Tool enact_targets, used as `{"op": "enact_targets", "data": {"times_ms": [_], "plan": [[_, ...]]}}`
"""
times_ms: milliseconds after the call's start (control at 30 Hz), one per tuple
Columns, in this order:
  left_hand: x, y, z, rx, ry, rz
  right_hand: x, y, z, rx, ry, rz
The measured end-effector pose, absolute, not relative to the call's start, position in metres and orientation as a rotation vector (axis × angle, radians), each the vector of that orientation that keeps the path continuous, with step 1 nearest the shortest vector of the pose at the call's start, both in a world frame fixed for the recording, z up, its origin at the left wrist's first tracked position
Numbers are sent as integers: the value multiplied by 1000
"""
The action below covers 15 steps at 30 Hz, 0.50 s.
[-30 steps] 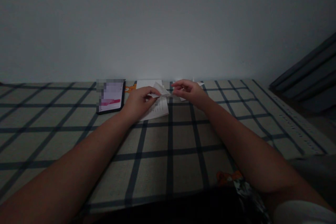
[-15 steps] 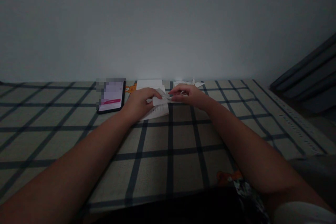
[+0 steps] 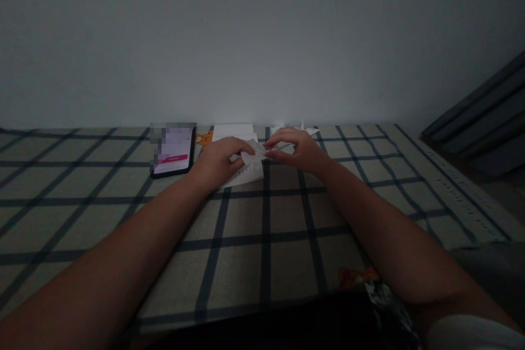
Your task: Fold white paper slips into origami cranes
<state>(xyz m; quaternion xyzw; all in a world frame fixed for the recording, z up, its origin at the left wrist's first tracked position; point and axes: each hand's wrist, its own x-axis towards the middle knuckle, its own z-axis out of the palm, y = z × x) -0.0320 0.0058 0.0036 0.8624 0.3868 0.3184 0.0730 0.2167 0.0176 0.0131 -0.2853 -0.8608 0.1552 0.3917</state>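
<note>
A small piece of folded white paper (image 3: 253, 156) is held between my two hands above the cloth. My left hand (image 3: 216, 161) pinches its left side between thumb and fingers. From the right, my right hand (image 3: 301, 150) has its thumb and fingertips closed at the paper's right end, the other fingers curled. Just below the folded paper lies a white sheet (image 3: 246, 176) with faint dark marks, partly covered by my left hand. The folds at my fingertips are too small and dim to make out.
A phone (image 3: 174, 150) with a lit screen lies left of my hands. White sheets (image 3: 233, 131) lie behind them, near the wall (image 3: 262, 38). Pointed folded-paper shapes (image 3: 310, 131) sit behind my right hand. A checked cloth (image 3: 241, 262) covers the table.
My right hand has lifted slightly, its thumb and index finger more apart behind the tips. The folded paper has tilted a little and shifted slightly right. My left hand has hardly moved.
</note>
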Motion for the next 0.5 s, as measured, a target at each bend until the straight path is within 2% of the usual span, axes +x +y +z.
{"op": "enact_targets", "data": {"times_ms": [333, 500], "plan": [[-31, 2, 4, 2578, 1151, 952, 222, 23, 13, -768, -2229, 280], [-29, 1, 3, 2609, 1107, 936, 222, 27, 8, -939, -2196, 423]]}}
